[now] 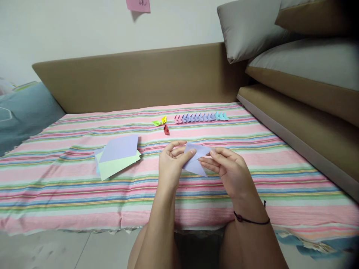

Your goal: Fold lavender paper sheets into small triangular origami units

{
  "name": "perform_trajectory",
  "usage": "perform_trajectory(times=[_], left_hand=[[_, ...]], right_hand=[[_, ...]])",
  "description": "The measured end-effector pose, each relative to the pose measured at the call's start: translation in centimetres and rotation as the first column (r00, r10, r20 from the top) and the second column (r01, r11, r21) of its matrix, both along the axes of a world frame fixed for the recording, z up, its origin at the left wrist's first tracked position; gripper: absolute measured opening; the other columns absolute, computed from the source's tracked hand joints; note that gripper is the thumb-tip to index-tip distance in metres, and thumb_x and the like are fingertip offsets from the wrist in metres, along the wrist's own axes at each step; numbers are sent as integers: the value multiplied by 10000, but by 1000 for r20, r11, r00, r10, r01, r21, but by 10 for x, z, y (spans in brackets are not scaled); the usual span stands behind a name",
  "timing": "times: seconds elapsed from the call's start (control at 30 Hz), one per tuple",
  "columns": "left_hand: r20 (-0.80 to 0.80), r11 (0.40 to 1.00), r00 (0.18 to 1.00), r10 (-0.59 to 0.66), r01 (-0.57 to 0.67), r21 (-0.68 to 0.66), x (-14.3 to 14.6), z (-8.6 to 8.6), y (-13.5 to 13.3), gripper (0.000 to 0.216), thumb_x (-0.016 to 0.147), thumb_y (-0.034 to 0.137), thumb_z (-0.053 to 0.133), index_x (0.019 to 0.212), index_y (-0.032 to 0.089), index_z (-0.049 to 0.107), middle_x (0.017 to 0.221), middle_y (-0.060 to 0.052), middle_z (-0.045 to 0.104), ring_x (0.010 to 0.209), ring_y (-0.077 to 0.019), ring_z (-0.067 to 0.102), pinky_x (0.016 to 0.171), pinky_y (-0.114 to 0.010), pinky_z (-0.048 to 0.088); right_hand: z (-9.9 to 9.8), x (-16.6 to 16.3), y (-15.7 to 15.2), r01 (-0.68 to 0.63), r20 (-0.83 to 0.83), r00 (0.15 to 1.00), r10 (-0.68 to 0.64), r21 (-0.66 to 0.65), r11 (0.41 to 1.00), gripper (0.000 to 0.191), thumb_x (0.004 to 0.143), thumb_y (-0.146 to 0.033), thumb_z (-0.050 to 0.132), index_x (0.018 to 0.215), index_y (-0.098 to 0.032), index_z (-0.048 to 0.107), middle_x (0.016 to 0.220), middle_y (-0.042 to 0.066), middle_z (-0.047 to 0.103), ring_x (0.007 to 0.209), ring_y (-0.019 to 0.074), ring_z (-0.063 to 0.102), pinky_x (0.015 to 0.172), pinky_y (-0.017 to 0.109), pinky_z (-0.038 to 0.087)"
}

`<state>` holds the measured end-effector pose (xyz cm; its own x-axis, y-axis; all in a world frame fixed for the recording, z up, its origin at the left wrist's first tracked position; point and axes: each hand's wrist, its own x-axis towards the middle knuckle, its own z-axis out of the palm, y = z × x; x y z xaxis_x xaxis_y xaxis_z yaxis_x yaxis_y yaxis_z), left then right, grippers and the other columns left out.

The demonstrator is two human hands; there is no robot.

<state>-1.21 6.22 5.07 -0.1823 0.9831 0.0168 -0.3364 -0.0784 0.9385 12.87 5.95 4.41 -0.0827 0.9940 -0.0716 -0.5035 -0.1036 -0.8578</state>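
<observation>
Far left in my view, a blue-grey cushion [25, 112] leans against the end of a brown padded panel [140, 80], which runs along the wall [84, 30] behind a pink striped cloth [84, 203]. On the cloth, left of my hands, I have a loose pile of flat paper: a lavender sheet [120, 147] on top, a pale green sheet [113, 170] jutting out below it, and a light blue sheet [97, 164] showing at the left edge. Up on the wall hangs a pink note [138, 5], cut off by the top of my view. Further right, toward the panel, a green folded paper piece [156, 123] and a yellow one [164, 120] sit close together, with a red one [166, 130] nearer me. My left hand [175, 155] is partly closed, thumb pressed on the face of a folded lavender paper [194, 165], fingers curled behind it. I have that paper raised between both hands, over the cloth. Beyond it, small folded pieces [200, 117] stand in an overlapping row, pink, then lavender, then light blue. My right hand [228, 162] pinches the paper's upper right point between thumb and fingertips, the other fingers loosely bent; a dark cord bracelet [252, 222] circles that wrist. At far right, grey and brown cushions [305, 61] are piled up.
</observation>
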Motion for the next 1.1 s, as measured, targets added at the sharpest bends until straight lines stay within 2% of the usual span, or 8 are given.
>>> perform_trajectory(times=[0.27, 0.43, 0.53, 0.63, 0.73, 0.9, 1.1], left_hand=[[-10, 1000, 1000, -1, 1, -8, -1, 1, -1, 441, 543, 243, 829, 921, 158, 617, 720, -27, 722, 560, -131, 637, 523, -214, 470], [-4, 1000, 1000, 12, -12, -10, -2, 1, -1, 414, 555, 233, 823, 900, 150, 609, 699, -24, 717, 544, -117, 625, 523, -208, 467], [-16, 1000, 1000, 19, -19, -17, -2, 1, -1, 415, 555, 248, 822, 900, 155, 611, 701, -23, 719, 541, -119, 627, 518, -207, 463], [-42, 999, 999, 15, -16, -28, -1, 2, -2, 439, 540, 256, 827, 914, 165, 615, 716, -25, 724, 552, -129, 635, 511, -210, 463], [-74, 998, 997, -12, 8, -57, 0, 3, -3, 442, 537, 251, 826, 916, 166, 616, 710, -30, 722, 558, -140, 635, 505, -215, 458], [-126, 995, 989, -82, 73, -73, 0, 1, -2, 302, 577, 265, 798, 824, 147, 669, 709, -28, 699, 594, -133, 618, 543, -215, 456], [-125, 998, 992, -9, 2, -55, 2, -3, 1, 162, 673, 305, 720, 660, 150, 674, 605, 18, 618, 538, -81, 505, 507, -185, 364]], right_hand=[[1, 2, 0, -22, -19, 1000, 22, 8, 1000, 182, 722, -337, 721, 740, -169, 655, 733, 30, 691, 730, 215, 718, 719, 324, 593], [4, 5, -1, -25, -3, 1000, 25, 21, 999, 244, 772, -385, 671, 864, -159, 690, 802, 57, 702, 774, 227, 715, 751, 341, 588], [2, 6, 0, -27, 88, 996, 20, 71, 997, 292, 763, -396, 685, 946, -169, 681, 888, 63, 702, 808, 215, 705, 806, 357, 572], [-3, 7, 2, 5, 241, 970, -42, 153, 988, 371, 693, -327, 761, 1019, -190, 651, 857, 29, 691, 777, 180, 689, 796, 336, 565], [-6, 6, 4, 5, 327, 942, -68, 188, 982, 368, 668, -303, 773, 992, -183, 646, 809, 17, 689, 732, 169, 681, 728, 314, 571], [-7, 8, 4, -27, 364, 931, -28, 145, 989, 290, 668, -306, 757, 901, -175, 646, 725, 22, 705, 721, 207, 700, 721, 347, 569], [-7, 9, 4, -56, 393, 920, 4, 120, 991, 290, 666, -303, 759, 895, -169, 645, 739, 39, 715, 738, 217, 705, 730, 346, 555]])
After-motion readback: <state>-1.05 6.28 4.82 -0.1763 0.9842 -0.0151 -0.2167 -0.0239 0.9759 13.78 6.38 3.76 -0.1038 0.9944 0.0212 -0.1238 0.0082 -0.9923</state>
